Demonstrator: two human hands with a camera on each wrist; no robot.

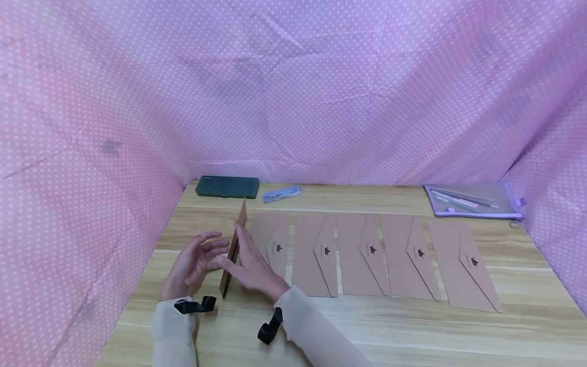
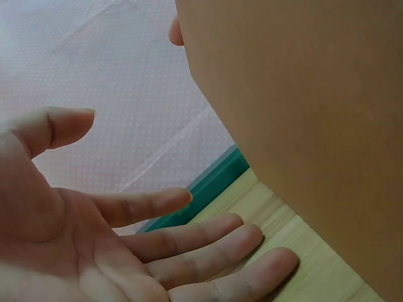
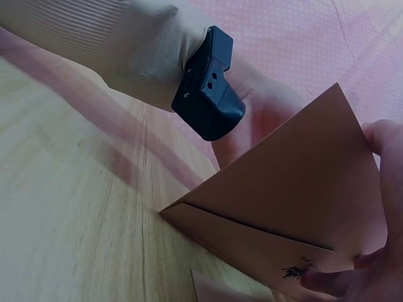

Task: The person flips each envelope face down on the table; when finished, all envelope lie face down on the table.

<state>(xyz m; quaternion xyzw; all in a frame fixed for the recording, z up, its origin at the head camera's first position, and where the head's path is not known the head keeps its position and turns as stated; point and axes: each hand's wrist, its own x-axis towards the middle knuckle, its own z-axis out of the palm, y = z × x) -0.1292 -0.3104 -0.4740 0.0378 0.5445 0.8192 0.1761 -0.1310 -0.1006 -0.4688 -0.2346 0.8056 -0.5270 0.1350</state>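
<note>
A brown paper envelope [image 1: 239, 224] stands on its edge at the left of the table, with its plain face [image 2: 315, 113] turned to the left hand. My right hand [image 1: 254, 265] pinches it, thumb over its upper edge and fingers [image 3: 334, 282] against the flap side by the small black print. Beside the plain face is my left hand [image 1: 194, 262], palm turned up and fingers loosely spread. In the left wrist view that left hand [image 2: 94, 245] holds nothing, and a gap shows between its fingertips and the envelope.
Several similar envelopes [image 1: 316, 255] with crown prints lie in a row to the right. Along the back edge are a dark green case [image 1: 227, 187], a small blue packaged item [image 1: 282, 194] and a clear purple-edged pouch [image 1: 472, 199] holding pens. A pink dotted cloth [image 1: 293, 102] hangs behind.
</note>
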